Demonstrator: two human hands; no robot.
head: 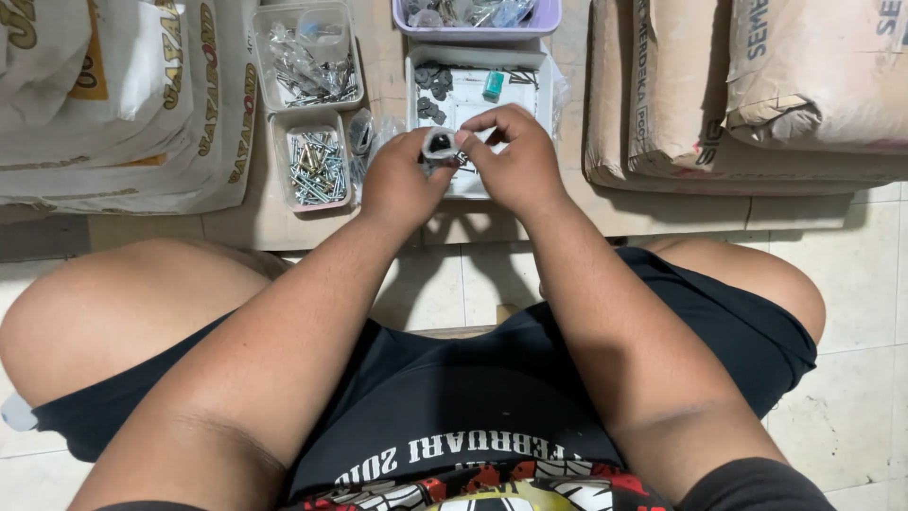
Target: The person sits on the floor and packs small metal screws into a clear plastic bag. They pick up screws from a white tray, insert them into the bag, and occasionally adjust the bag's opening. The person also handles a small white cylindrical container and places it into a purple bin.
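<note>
1. We saw a seated person's left hand and right hand brought close together above a white tray, both pinching the same small clear plastic bag.
2. The left hand's fingers were closed on the bag's left side and lower part, while the right hand's thumb and forefinger gripped its upper right edge; the two hands nearly touched across it.
3. The bag was held in the air between the fingertips, over the near part of the white tray, and something dark showed inside it; we could not tell what.
4. The white tray held dark round washers, a small teal object and a few thin nails.
5. Just left of the hands stood a small clear container of silvery screws, and behind it a larger clear container with dark nails and plastic wrapping.
6. Beyond the white tray sat a lilac bin with more clear bags in it.
7. White sacks lay stacked at the left and brown paper sacks at the right, all on a wooden board over the tiled floor.
</note>
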